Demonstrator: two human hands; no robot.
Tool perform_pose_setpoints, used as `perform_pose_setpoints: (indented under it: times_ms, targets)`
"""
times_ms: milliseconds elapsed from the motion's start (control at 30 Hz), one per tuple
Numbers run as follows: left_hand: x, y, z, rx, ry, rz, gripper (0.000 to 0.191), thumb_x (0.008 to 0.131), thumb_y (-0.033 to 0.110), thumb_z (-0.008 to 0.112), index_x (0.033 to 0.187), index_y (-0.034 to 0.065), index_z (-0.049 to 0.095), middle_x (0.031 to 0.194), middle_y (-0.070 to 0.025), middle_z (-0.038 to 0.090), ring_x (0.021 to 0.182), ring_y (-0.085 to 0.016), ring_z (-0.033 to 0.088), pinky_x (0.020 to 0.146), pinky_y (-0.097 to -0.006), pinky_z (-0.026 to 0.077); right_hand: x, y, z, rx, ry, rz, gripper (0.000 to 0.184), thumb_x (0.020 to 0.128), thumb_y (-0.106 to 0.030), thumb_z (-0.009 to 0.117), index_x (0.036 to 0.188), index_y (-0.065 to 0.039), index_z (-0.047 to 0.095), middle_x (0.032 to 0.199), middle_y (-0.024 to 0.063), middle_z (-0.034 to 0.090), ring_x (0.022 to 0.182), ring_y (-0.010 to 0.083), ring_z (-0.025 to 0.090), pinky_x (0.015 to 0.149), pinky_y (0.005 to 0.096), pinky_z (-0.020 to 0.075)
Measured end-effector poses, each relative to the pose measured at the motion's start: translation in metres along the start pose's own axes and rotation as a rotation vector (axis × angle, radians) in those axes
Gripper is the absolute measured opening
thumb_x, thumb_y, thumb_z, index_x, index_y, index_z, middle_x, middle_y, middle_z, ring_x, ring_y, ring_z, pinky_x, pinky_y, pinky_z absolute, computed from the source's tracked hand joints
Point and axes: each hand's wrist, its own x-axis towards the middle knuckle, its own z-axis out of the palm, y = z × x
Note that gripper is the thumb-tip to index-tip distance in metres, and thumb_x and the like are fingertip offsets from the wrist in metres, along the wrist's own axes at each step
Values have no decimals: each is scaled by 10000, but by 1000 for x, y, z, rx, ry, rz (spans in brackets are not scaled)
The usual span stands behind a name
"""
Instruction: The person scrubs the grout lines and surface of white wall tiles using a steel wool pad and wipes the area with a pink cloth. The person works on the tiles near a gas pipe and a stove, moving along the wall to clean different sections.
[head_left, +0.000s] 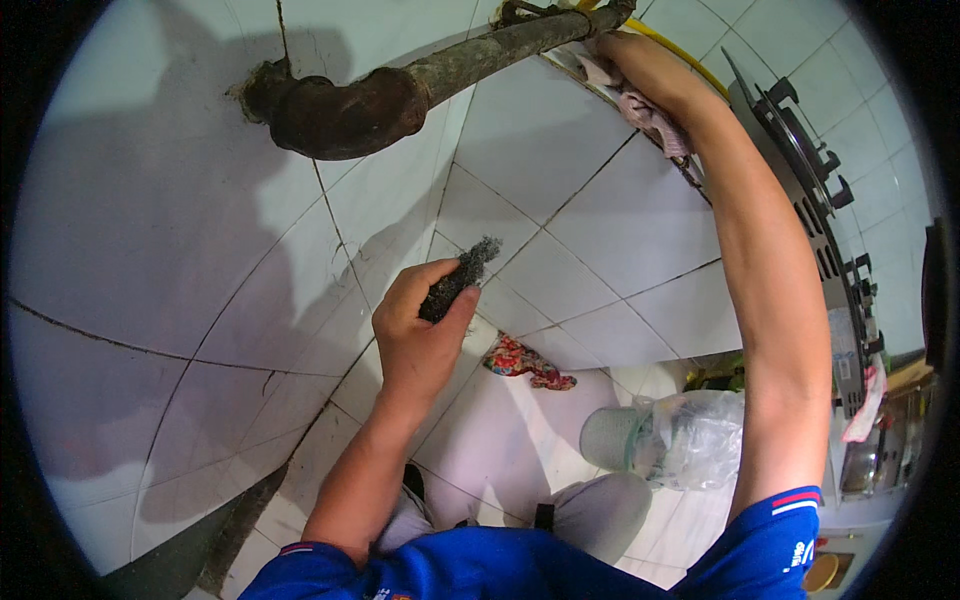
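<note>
A clump of dark steel wool (459, 286) is pinched between the thumb and fingers of my left hand (416, 322), in front of the white tiles. My right arm stretches up to the tiled ledge, where my right hand (616, 46) is beside the far end of a corroded metal pipe (510, 49). Its fingers are hidden, so what they hold cannot be seen. A crumpled pink cloth (649, 116) lies along the ledge's edge, under my right wrist and forearm. The pipe's rusty elbow (352, 112) enters the tiled wall at upper left.
A yellow hose (679, 56) runs behind my right forearm. A gas stove (814, 202) with black pan supports stands at right. Below are a red floral cloth (521, 362) on the floor and a green bin (611, 439) with a clear plastic bag (697, 442).
</note>
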Motion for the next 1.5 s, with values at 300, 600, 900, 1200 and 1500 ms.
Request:
perform_pose_setpoints:
  times_ms: [300,600,900,1200,1500]
  targets:
    - [-4,0,-4,-28,-48,-73,268,844,51,773,1099,9,702,936,-51,701,822,-108,640,738,-258,520,-21,-30,2,309,93,-89,378,946,-396,612,1012,-30,678,825,17,629,711,105,534,661,296,442]
    - [-10,7,-9,25,-36,-66,259,840,66,775,1080,1,702,899,-56,683,763,-121,622,682,-263,502,-48,-38,-1,473,36,21,477,887,-472,693,1114,-54,676,872,40,660,769,148,580,711,304,473]
    - [-16,7,-3,25,-29,-24,271,848,88,767,1096,-6,710,909,-33,683,765,-93,591,695,-249,488,-58,-48,2,179,213,-81,460,896,-429,650,1140,-39,654,931,168,705,845,299,678,760,410,520]
    - [-17,8,-1,59,-41,-78,275,826,86,771,1080,-1,712,947,-76,702,817,-150,637,748,-281,511,-99,-69,32,16,451,-670,393,721,7,639,1084,-131,695,1084,119,710,1081,270,677,836,393,575]
    - [-11,1,-5,16,-20,-92,275,826,68,769,1086,4,706,942,-75,705,809,-150,646,737,-278,517,-71,-28,-7,-47,631,14,322,879,-183,632,1146,-7,664,1073,182,679,953,374,650,839,452,515]
